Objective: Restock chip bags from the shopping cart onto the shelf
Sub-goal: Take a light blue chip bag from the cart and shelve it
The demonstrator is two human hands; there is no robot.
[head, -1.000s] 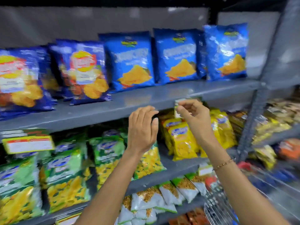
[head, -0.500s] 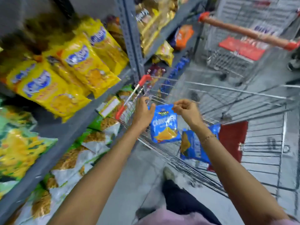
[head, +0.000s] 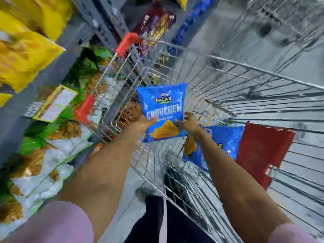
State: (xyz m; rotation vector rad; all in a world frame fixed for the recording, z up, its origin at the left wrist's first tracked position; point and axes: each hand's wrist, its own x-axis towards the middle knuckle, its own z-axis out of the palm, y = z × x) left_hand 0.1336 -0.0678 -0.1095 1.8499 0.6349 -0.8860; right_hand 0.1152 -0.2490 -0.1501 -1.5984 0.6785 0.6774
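A blue chip bag point(head: 163, 109) with a yellow chip picture stands upright inside the wire shopping cart point(head: 236, 81). My left hand point(head: 141, 122) grips its lower left edge and my right hand point(head: 188, 121) grips its lower right edge. A second blue chip bag point(head: 222, 146) lies on the cart floor under my right forearm, partly hidden by it. The grey shelf point(head: 26, 95) runs along the left.
Yellow bags point(head: 26, 50) and green-and-white bags point(head: 43, 155) fill the shelves on the left. A red flap point(head: 261, 151) stands in the cart at the right. A second cart point(head: 289, 18) sits at the top right. My dark trouser legs and shoe show below.
One second ago both hands were up at the shelf. The view swung down to the cart, and both hands have closed on the blue bag, which now stands higher and closer.
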